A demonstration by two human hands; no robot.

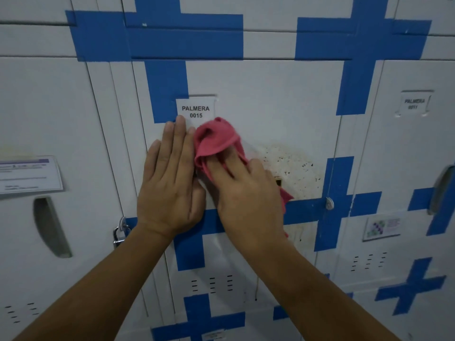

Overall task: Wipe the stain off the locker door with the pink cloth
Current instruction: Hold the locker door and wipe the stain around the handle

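Note:
The white locker door (270, 94) carries a label reading PALMERA 0015 and blue tape crosses. A yellowish speckled stain (295, 168) spreads across the door's middle right. My right hand (246, 193) presses the pink cloth (216, 141) against the door just left of the stain, its fingers partly wrapped in the fabric. A corner of the cloth sticks out under the hand's right side. My left hand (170, 183) lies flat on the door beside it, fingers together, holding nothing.
A padlock (120, 232) hangs at the door's left edge. A small latch (329, 203) sits on the door's right side. Neighbouring lockers stand left and right, one with a recessed handle (50, 225) and a paper notice (29, 175).

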